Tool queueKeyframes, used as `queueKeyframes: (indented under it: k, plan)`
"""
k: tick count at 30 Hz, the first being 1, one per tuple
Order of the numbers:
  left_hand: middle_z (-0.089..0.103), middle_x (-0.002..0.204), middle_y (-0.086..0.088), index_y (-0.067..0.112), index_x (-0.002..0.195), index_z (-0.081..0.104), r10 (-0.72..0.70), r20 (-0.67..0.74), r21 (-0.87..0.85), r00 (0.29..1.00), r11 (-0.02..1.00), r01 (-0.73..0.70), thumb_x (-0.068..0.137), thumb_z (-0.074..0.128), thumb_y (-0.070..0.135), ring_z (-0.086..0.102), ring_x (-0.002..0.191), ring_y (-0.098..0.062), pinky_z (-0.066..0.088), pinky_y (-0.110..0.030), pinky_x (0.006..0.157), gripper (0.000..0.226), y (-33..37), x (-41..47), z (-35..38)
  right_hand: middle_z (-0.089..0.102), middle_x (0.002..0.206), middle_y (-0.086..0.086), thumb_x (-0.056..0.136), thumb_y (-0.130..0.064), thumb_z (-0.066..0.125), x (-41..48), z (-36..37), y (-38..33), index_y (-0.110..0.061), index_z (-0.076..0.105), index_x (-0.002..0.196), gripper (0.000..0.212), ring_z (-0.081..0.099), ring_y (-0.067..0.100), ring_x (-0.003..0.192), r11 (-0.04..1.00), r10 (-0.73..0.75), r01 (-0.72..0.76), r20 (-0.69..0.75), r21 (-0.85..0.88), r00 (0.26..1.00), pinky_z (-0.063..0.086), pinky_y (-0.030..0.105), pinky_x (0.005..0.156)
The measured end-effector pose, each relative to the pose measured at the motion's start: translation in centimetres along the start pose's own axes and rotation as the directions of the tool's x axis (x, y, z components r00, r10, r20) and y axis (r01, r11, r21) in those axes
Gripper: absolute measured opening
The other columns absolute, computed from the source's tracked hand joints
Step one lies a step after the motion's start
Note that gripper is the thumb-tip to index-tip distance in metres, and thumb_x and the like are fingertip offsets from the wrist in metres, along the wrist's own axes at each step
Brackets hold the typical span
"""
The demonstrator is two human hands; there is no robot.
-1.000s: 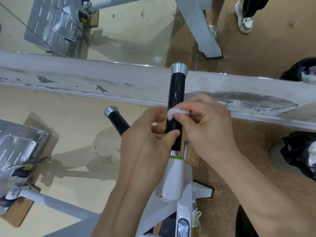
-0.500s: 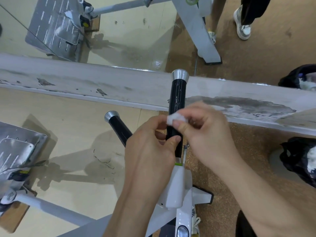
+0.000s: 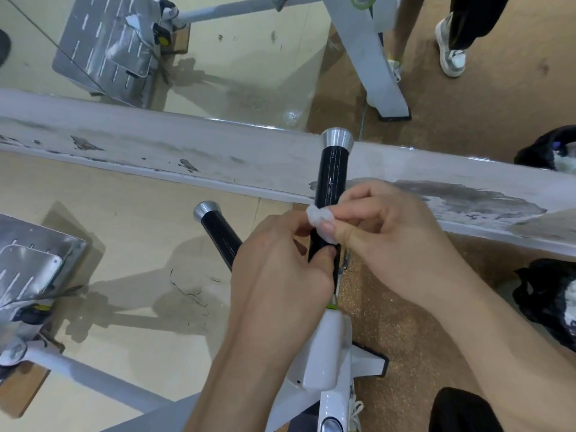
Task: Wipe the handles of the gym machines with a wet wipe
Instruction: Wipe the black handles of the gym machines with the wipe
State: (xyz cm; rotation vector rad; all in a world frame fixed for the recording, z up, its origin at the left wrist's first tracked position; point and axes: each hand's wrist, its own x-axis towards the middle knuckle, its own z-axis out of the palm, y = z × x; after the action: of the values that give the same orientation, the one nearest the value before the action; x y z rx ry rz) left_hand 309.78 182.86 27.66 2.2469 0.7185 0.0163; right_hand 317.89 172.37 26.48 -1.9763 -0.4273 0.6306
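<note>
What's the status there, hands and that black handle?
Right hand pinching wet wipe against upright black handle. Left hand steadying its lower part. Second handle untouched. Nothing blocking.

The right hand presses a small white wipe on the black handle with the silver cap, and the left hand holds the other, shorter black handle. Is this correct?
Not fully. In the head view the left hand grips the same black handle lower down, below the white wipe that the right hand presses on it. The shorter handle stands untouched beside it.
</note>
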Motion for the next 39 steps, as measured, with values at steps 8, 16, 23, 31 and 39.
queueKeyframes:
  k: [8,16,23,31,39]
  plan:
    - [0.058,0.074,0.013,0.035,0.092,0.06,0.103,0.055,0.072,0.993,0.992,-0.106,0.077,0.06,0.02,0.052,0.075,-0.004,0.042,-0.02,0.069,0.022,0.8,1.1,-0.1,0.052,0.072,-0.009,0.075,-0.012,0.064,1.9,-0.5,0.2,-0.023,0.063,0.076,0.011,0.048,0.007,0.064,0.83,-0.284,0.275,0.057,-0.485,0.957,0.034,0.018,0.059]
    - [0.051,0.073,0.011,0.045,0.099,0.055,0.058,0.065,0.02,0.996,0.998,-0.06,0.078,0.066,0.035,0.05,0.074,-0.005,0.039,-0.019,0.059,0.026,0.6,1.8,0.6,0.059,0.077,-0.011,0.083,-0.013,0.067,3.4,-0.4,0.8,-0.028,0.068,0.079,0.016,0.054,0.004,0.072,0.957,-0.155,0.11,-0.152,-0.267,0.976,0.043,0.019,0.064]
    - [0.055,0.074,0.009,0.044,0.106,0.057,0.011,0.141,-0.042,0.99,0.999,-0.005,0.076,0.072,0.036,0.053,0.069,-0.005,0.045,-0.024,0.063,0.035,0.2,2.8,0.3,0.064,0.086,0.0,0.081,-0.003,0.064,6.7,-0.1,1.6,-0.013,0.074,0.089,0.016,0.05,0.007,0.073,0.906,-0.268,0.136,-0.294,-0.4,0.918,0.035,0.005,0.068]
    - [0.055,0.072,0.009,0.052,0.084,0.05,0.023,0.092,-0.038,0.996,0.999,-0.02,0.071,0.074,0.039,0.053,0.068,-0.005,0.044,-0.024,0.058,0.03,0.1,3.3,0.7,0.061,0.087,-0.007,0.085,-0.011,0.063,5.3,0.1,1.3,-0.021,0.072,0.093,0.016,0.051,0.005,0.077,0.925,-0.223,0.148,-0.183,-0.35,0.958,0.038,0.009,0.069]
    - [0.056,0.074,0.012,0.049,0.097,0.055,0.008,0.102,-0.052,0.995,0.999,-0.002,0.072,0.074,0.041,0.054,0.068,-0.003,0.045,-0.023,0.061,0.032,0.1,3.5,0.5,0.058,0.08,-0.004,0.087,-0.014,0.063,8.8,-1.7,0.8,-0.017,0.072,0.093,0.011,0.047,0.003,0.069,0.954,-0.235,0.151,-0.335,-0.258,0.913,0.037,0.019,0.066]
